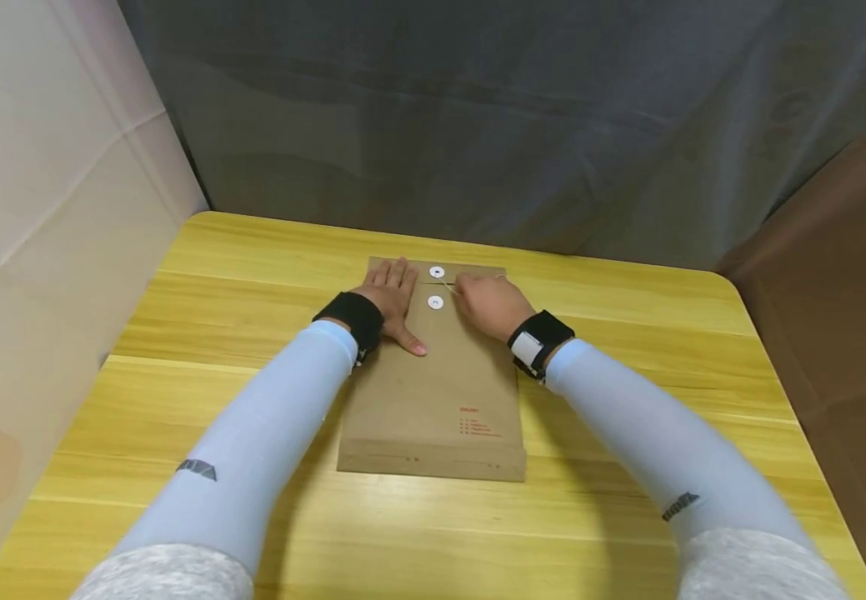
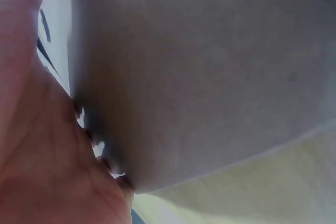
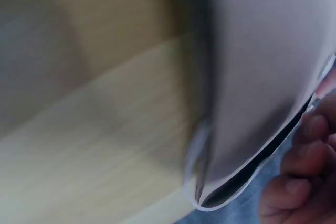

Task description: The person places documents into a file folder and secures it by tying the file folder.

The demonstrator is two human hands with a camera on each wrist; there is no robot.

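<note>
Head view evenly lit, sharp, soft arm shadows on the table (image 1: pixel 628 333), mild edge stretch, both wrist views too close, heavily blurred, washed-out, dim grey patches

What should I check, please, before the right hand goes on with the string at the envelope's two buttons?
1. Envelope flat on the table: ok.
2. Left hand pressing the envelope's top with straight fingers: ok.
3. Right hand pinching the string: ok.
4. String led to the upper button: cannot tell, too thin.
5. Lower button uncovered: ok.
6. Flap closed: cannot tell.
</note>
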